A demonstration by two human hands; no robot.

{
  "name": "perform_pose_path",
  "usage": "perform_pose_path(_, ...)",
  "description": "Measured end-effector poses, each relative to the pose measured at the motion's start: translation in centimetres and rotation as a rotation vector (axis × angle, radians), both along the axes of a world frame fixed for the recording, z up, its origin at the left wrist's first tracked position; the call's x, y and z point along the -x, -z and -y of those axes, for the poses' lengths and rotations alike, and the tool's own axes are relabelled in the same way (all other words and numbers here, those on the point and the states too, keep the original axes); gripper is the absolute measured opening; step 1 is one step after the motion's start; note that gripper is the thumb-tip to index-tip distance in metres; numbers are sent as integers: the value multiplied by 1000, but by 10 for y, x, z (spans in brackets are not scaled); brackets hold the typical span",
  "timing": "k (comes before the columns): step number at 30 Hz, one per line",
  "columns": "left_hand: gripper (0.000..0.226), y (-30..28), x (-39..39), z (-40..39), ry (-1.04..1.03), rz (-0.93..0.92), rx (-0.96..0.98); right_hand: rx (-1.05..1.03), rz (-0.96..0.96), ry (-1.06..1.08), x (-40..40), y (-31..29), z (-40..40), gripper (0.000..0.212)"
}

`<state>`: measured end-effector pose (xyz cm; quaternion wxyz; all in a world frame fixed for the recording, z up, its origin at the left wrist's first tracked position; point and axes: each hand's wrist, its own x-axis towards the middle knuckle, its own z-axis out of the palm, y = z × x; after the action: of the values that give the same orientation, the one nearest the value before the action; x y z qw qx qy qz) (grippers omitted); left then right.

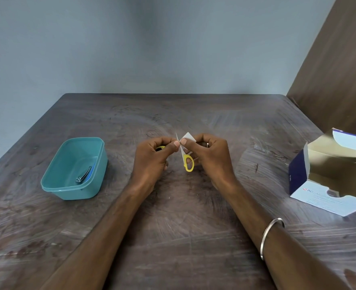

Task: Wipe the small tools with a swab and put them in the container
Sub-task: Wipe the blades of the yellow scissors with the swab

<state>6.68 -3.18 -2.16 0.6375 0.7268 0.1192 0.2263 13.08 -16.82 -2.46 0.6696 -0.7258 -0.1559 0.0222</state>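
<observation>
Both hands are meeting over the middle of the wooden table [173,227]: the left hand [154,162] and right hand [209,158] are each pinching an edge of a white swab packet [188,137] between thumb and forefinger. Yellow-handled scissors [189,163] are hanging under the fingers, their long axis running roughly between the hands; the blades are hiding behind the packet, one loop showing below, another barely peeking inside the left fist. Left of the left hand a teal container [74,168] is holding a nail clipper [83,174], lying diagonally. Right of the right hand an open box [329,176] is reading "BD Alcohol", the remaining print being too blurred, its far side cut off
</observation>
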Motion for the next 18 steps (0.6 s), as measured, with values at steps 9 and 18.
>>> perform_pose_path(9,10,3,-3,1,-17,3,-6,-8,-17,25,2,-5,2,14)
perform_pose_path(18,10,3,-2,0,-7,2,-17,7,-35,36,1,-6,3,15)
